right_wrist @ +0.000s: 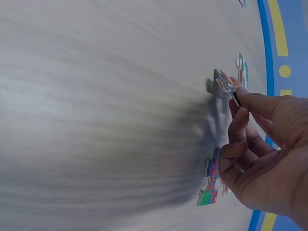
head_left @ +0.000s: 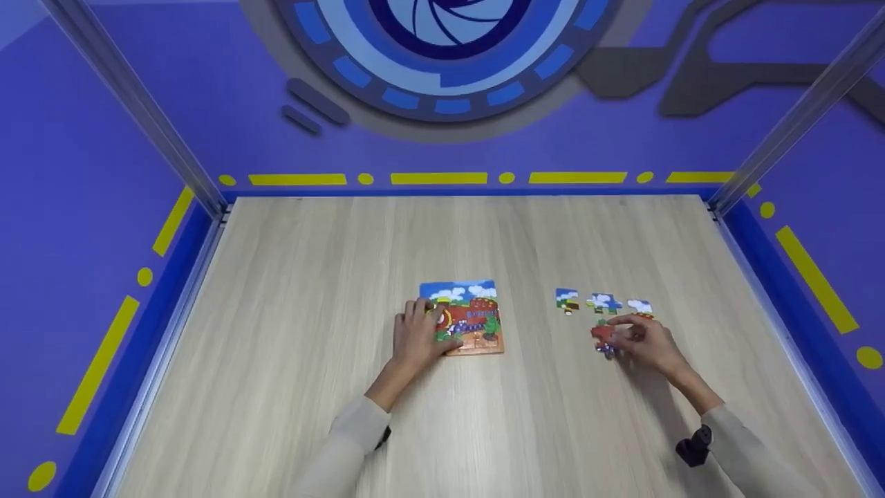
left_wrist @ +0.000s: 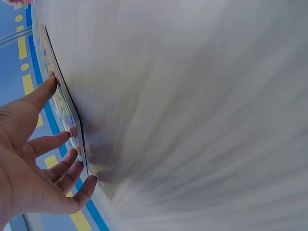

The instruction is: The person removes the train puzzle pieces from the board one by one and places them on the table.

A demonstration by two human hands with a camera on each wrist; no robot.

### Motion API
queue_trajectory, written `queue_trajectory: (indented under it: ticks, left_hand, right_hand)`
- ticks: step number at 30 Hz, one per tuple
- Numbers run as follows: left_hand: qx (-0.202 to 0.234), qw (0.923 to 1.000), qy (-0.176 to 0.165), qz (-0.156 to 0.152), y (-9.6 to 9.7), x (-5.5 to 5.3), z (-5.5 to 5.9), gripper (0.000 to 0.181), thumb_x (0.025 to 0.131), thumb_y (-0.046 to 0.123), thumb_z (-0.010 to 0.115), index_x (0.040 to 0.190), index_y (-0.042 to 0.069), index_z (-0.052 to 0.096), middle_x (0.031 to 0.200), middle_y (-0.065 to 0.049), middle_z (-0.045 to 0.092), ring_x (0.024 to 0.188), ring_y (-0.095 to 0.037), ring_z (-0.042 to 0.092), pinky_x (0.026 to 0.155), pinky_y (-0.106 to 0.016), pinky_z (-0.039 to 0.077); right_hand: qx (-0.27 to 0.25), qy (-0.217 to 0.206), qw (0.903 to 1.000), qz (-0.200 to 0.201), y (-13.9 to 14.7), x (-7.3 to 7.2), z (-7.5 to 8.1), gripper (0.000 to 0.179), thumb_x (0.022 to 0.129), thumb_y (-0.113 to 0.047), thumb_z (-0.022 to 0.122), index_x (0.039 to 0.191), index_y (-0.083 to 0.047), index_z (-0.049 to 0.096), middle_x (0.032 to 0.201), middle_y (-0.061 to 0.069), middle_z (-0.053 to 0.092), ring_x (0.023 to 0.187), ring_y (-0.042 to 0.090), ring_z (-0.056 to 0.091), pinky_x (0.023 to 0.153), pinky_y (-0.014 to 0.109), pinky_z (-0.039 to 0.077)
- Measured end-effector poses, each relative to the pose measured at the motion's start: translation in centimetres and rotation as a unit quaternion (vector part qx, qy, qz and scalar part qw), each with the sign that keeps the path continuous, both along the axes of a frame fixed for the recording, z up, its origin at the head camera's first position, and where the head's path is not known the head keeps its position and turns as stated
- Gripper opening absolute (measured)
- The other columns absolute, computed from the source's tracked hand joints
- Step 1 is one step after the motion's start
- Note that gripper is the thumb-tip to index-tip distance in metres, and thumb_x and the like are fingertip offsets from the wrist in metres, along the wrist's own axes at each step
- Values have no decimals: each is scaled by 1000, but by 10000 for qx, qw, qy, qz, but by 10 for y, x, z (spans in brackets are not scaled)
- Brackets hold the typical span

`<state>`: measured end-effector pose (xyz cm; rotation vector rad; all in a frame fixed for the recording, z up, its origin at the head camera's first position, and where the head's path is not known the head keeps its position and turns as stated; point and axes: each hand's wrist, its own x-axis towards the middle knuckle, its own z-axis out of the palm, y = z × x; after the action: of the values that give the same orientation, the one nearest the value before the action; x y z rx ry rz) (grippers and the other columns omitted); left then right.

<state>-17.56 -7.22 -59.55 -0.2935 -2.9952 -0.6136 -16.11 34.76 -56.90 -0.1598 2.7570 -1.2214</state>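
My left hand [head_left: 417,335] rests on a square picture puzzle [head_left: 477,297] with blue sky, clouds and a red train-like shape. Its thumb lies along the near side, the fingers spread over the left part; in the left wrist view the fingertips [left_wrist: 91,179] reach the puzzle's edge. Right of it, my right hand [head_left: 650,346] pinches a puzzle piece [right_wrist: 226,82] between thumb and index finger. That piece, reddish and knobbed [head_left: 601,335], is tilted above the table and casts a shadow. The other right fingers are curled. A green and pink piece [right_wrist: 210,180] lies below them.
Beyond the right hand several loose pieces lie in a row: a left one [head_left: 567,299], a middle one [head_left: 603,302] and a right one [head_left: 640,306]. The wooden table [head_left: 311,290] is bounded by blue panels [head_left: 449,155] at the back and sides.
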Motion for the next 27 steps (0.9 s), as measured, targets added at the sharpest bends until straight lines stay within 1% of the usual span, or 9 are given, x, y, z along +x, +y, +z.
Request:
queue_trajectory:
  ticks: [4,8,10,12,17,19,24,27]
  left_hand:
    - [1,10000,-11,16,0,1,1,72,75,51,87,133,13,67,125,-11,56,113,-28,50,93,-51,47]
    - [-35,10000,-89,7,2,1,1,73,76,52,86,134,13,66,127,-11,56,114,-28,50,93,-51,47]
    - [-57,9999,-145,6,3,1,0,73,77,53,85,136,13,65,128,-11,56,116,-29,50,94,-51,47]
    - [-99,9998,-173,0,4,1,1,74,78,54,84,136,13,65,129,-11,56,116,-29,50,94,-51,47]
    - [-166,9996,-220,-10,3,-1,3,75,78,53,84,138,13,63,129,-11,56,117,-29,49,95,-50,47]
    - [-173,9996,-219,-4,3,-2,3,74,78,53,84,137,12,63,129,-11,56,117,-29,49,95,-50,47]
    - [-238,9994,-222,79,4,-1,4,73,77,54,85,135,13,65,126,-10,57,115,-27,49,94,-49,48]
    - [-275,9992,-263,93,3,-1,4,73,78,54,84,136,14,65,128,-10,57,116,-27,49,95,-49,48]
  right_hand:
    - [333,148,9993,-78,1,-2,-3,31,90,-2,75,120,4,68,89,20,75,68,6,60,55,20,45]
    - [839,295,9957,-256,2,-1,-4,31,90,-4,75,119,3,69,89,21,75,66,9,57,54,22,42]
    - [1063,276,9933,-361,2,0,-4,31,91,-7,74,120,2,69,91,21,75,66,11,56,54,23,40]
    - [1223,160,9912,-488,1,1,-4,31,92,-8,73,121,0,69,93,21,75,67,14,55,55,25,39]
    - [1407,-88,9874,-718,-4,0,-1,32,95,-11,71,125,-3,69,99,23,74,70,20,56,57,29,39]
    - [1450,-38,9866,-742,-4,-1,-1,31,94,-12,71,124,-4,69,99,22,74,69,19,56,57,30,39]
    - [1582,170,9848,-697,-6,-1,-3,30,94,-14,72,122,-4,71,90,18,74,64,16,53,53,28,37]
    - [1629,195,9837,-732,-9,-1,-4,30,94,-16,73,122,-5,72,87,16,73,62,16,52,52,28,36]
